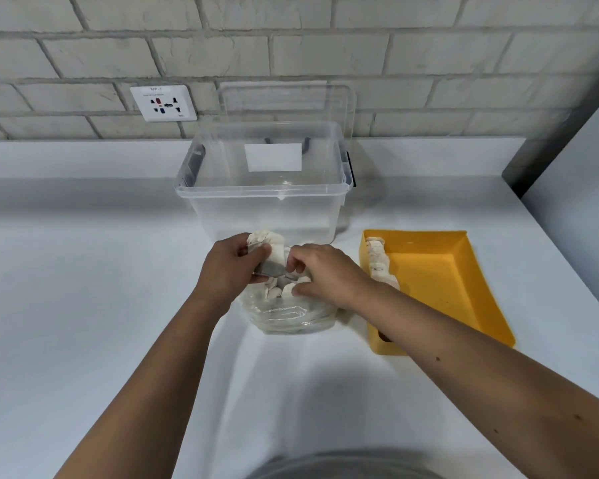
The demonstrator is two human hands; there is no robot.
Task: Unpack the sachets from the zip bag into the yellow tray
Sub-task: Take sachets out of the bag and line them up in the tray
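My left hand (232, 266) grips lifted sachets (265, 243) at the mouth of the bag (287, 318), seemingly keeping it open on the counter (83, 271). My right hand (322, 271) pinches more sachets inside. The tray (440, 281) waits just right.

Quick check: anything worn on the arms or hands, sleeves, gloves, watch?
Both the left forearm and right forearm are bare, no sleeves in view. The left hand and right hand wear no gloves; no watch or ring shows. Below, grey clothing.

Bright, even light here; I see soft shadows on the bench (83, 305) and glints on the clear bin (267, 193) rim. The left hand (232, 267) and right hand (325, 274) look sharp; the brick wall (429, 57) bows outward.
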